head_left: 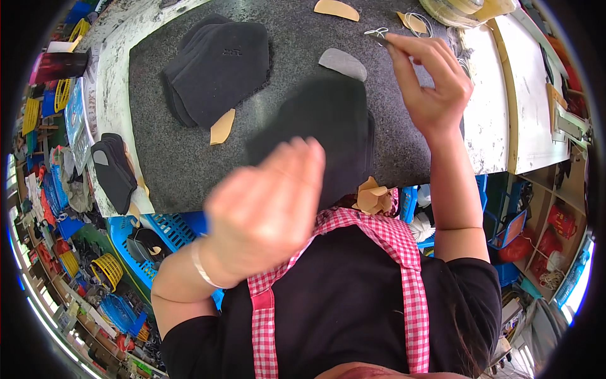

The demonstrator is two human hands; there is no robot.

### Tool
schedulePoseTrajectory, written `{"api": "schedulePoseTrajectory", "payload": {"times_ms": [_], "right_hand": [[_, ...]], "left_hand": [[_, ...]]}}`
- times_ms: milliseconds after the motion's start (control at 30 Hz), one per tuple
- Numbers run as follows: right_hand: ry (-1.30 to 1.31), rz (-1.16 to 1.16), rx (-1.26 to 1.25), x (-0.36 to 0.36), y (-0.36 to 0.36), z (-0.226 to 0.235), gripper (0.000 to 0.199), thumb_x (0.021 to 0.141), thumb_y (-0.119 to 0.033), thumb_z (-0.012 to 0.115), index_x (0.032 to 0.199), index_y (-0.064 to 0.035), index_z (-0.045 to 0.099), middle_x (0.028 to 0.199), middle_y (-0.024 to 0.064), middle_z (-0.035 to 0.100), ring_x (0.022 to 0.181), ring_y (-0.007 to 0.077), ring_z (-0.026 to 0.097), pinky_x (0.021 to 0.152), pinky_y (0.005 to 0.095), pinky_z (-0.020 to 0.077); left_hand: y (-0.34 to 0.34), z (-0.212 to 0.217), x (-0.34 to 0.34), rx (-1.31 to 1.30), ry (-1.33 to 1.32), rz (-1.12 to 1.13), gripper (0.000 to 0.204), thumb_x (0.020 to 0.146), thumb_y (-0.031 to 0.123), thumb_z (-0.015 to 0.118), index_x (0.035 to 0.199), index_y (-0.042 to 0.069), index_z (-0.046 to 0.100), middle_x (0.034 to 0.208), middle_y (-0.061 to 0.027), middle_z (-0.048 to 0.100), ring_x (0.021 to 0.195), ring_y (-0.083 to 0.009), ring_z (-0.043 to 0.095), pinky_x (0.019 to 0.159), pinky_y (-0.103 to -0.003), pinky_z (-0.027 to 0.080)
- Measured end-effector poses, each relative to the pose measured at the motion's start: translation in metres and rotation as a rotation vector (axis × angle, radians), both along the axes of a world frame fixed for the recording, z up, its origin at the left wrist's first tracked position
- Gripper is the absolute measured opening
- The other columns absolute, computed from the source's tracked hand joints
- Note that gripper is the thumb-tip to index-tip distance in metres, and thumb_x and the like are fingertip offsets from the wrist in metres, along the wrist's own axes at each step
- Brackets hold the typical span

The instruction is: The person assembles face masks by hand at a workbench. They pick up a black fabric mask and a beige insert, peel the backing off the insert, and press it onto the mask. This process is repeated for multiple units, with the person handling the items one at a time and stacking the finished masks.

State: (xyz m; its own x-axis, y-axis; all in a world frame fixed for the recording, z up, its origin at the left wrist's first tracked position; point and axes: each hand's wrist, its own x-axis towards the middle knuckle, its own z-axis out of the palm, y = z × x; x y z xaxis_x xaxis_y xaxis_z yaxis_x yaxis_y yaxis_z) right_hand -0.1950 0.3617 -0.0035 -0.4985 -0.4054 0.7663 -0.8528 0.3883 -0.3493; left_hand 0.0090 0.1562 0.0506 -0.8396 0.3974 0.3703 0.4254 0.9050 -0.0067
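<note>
My right hand (pixel 435 85) is above the far right of the dark work surface (pixel 151 158), thumb and forefinger pinched on a small dark piece (pixel 379 39). White thread (pixel 377 30) loops at its tip; the fingers hide most of it. Smeared by motion, my left hand (pixel 268 199) is over the near side of a blurred black flat piece (pixel 322 120); whether it grips the piece is unclear. More black sheets (pixel 370 132) show beneath that piece. Just beyond lies a grey half-moon piece (pixel 343 64).
A stack of black shaped pieces (pixel 221 72) is at the far left, beside a tan scrap (pixel 222 127). More tan pieces (pixel 336 9) lie at the far edge. Several tan scraps (pixel 372 197) sit by my apron. A blue basket (pixel 136 249) stands below the table's left edge.
</note>
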Motion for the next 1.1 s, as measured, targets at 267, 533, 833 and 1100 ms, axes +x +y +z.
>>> {"api": "schedulePoseTrajectory", "payload": {"times_ms": [267,533,833,1100], "right_hand": [[0.021,0.428,0.044,0.063,-0.017,0.001,0.038,0.064,-0.007,0.08,0.101,-0.0012,0.077,0.102,0.0087,0.076,0.079,0.0229,0.067,0.067,0.0336,0.0597],[-0.156,0.397,0.083,0.068,-0.026,0.002,0.024,0.072,0.0,0.082,0.093,0.0005,0.07,0.102,0.0104,0.073,0.08,0.0249,0.069,0.067,0.0344,0.06],[-0.568,0.346,0.035,0.08,-0.014,0.016,0.018,0.076,0.007,0.077,0.092,0.0007,0.069,0.103,0.0137,0.075,0.088,0.0297,0.074,0.072,0.0351,0.0612],[-0.438,0.35,0.057,0.085,-0.013,0.015,0.017,0.083,0.009,0.076,0.097,0.0013,0.07,0.106,0.0144,0.075,0.091,0.0254,0.075,0.077,0.0352,0.0618]], "left_hand": [[-0.003,-0.025,-0.025,1.515,-0.859,0.206,0.027,0.105,0.011,0.069,0.126,-0.005,0.07,0.108,-0.009,0.079,0.09,-0.0134,0.077,0.068,-0.024,0.057],[0.0,-0.037,-0.028,1.338,-0.698,0.238,0.02,0.106,0.001,0.062,0.123,-0.005,0.07,0.102,-0.0118,0.078,0.093,-0.0179,0.079,0.071,-0.026,0.061],[0.004,-0.037,-0.035,0.984,-0.442,0.077,0.014,0.101,-0.002,0.066,0.114,-0.004,0.068,0.1,-0.0135,0.076,0.086,-0.0173,0.077,0.076,-0.029,0.063],[0.004,-0.054,-0.034,1.166,-0.394,0.049,0.01,0.098,-0.001,0.072,0.107,-0.001,0.069,0.089,-0.0123,0.074,0.075,-0.0187,0.075,0.067,-0.031,0.058]]}}
